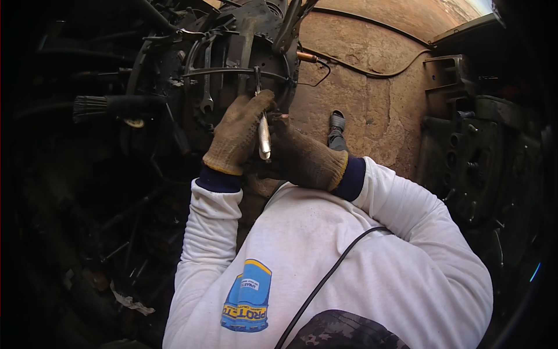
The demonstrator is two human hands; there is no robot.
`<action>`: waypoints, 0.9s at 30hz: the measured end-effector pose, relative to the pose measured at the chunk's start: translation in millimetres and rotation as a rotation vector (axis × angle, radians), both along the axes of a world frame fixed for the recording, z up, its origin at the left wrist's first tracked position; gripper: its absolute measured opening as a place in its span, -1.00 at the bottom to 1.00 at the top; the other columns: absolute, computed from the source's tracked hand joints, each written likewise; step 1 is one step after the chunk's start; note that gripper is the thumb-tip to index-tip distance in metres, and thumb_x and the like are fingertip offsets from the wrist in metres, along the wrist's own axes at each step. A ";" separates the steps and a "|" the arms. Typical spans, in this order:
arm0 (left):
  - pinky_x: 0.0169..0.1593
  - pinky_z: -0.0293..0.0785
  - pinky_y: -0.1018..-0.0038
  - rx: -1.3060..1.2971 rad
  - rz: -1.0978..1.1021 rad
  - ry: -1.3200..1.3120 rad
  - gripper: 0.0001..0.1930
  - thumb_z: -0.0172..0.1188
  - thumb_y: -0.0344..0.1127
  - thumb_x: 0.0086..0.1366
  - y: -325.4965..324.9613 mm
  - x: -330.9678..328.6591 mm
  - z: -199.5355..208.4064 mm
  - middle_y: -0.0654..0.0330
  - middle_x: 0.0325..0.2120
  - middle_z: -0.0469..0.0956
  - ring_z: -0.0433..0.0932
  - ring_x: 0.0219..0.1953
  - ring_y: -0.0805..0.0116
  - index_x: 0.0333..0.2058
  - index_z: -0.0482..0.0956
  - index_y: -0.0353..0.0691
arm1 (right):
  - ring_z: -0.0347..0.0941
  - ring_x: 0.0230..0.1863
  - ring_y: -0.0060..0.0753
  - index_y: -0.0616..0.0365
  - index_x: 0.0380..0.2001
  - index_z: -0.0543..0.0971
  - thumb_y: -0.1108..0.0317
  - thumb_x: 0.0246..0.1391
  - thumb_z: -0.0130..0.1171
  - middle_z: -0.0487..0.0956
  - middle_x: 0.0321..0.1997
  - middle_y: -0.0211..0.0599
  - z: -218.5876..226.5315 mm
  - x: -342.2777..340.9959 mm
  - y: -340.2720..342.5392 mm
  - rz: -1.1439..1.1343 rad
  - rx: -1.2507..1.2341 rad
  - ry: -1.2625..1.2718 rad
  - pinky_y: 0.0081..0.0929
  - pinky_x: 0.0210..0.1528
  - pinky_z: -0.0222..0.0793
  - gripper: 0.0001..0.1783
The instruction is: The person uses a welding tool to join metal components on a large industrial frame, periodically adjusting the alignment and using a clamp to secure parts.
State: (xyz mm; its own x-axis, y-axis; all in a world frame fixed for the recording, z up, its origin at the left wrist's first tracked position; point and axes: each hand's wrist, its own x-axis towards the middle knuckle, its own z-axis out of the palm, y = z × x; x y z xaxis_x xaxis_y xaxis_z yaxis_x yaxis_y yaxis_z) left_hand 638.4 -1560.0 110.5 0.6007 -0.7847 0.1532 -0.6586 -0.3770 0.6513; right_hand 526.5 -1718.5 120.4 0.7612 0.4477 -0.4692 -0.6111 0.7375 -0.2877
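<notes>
Both my hands wear brown work gloves with yellow hems. My left hand (239,129) is closed, its fingers curled at the upper part of a shiny metal hand tool (264,138) with a thin shaft pointing up. The tool's thick silver end hangs down between my hands; its exact kind does not show. Close on the tool's other side, my right hand (308,152) is curled, a bare fingertip showing by the shaft. Its remaining fingers lie in shadow. Beyond both hands stands a dark, greasy round machine housing (232,58), with a curved metal rod (224,71) across its front.
A combination wrench (207,78) hangs upright on the housing, and another wrench (189,34) lies at its top. To the left is a stiff-bristled brush (92,109). A cable (372,74) crosses the brown floor (372,122). Dark metal machinery (465,154) stands at right.
</notes>
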 end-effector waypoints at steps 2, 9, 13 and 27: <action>0.02 0.73 0.28 -0.186 0.193 0.521 -0.60 0.16 -0.43 0.43 3.2 -4.8 -16.0 -0.10 0.02 0.59 0.69 -0.01 0.08 0.21 0.46 -0.32 | 0.51 0.16 -0.20 0.00 0.18 0.54 -0.11 0.29 0.26 0.54 0.16 -0.25 8.2 1.9 5.7 -0.018 0.020 0.079 -0.17 0.27 0.47 -0.45; -0.01 0.71 0.36 -0.067 0.344 0.699 -0.61 0.07 -0.26 0.56 -14.6 -12.5 35.8 -0.12 0.03 0.59 0.71 -0.05 0.12 0.21 0.46 -0.40 | 0.51 0.16 -0.31 0.03 0.28 0.40 0.02 0.34 0.27 0.50 0.18 -0.32 7.8 9.9 5.6 0.061 -0.033 0.026 -0.22 0.26 0.47 -0.42; -0.05 0.69 0.35 0.026 0.559 0.541 -0.70 0.23 -0.30 0.45 -19.4 -17.3 73.9 -0.03 -0.09 0.68 0.72 -0.10 0.19 0.07 0.62 -0.32 | 0.54 0.07 -0.34 0.22 0.32 0.29 0.02 0.24 0.33 0.52 0.13 -0.14 7.9 11.6 14.1 0.000 -0.161 -0.120 -0.35 0.10 0.55 -0.23; 0.06 0.61 0.31 0.097 0.145 -0.227 -0.75 0.35 -0.45 0.20 -4.7 82.3 51.6 0.18 -0.18 0.75 0.70 -0.09 0.17 -0.15 0.81 -0.07 | 0.47 -0.03 -0.50 0.29 0.30 0.25 0.03 0.18 0.42 0.50 -0.02 -0.25 7.5 15.0 21.1 0.023 -0.256 -0.173 -0.49 0.07 0.45 -0.15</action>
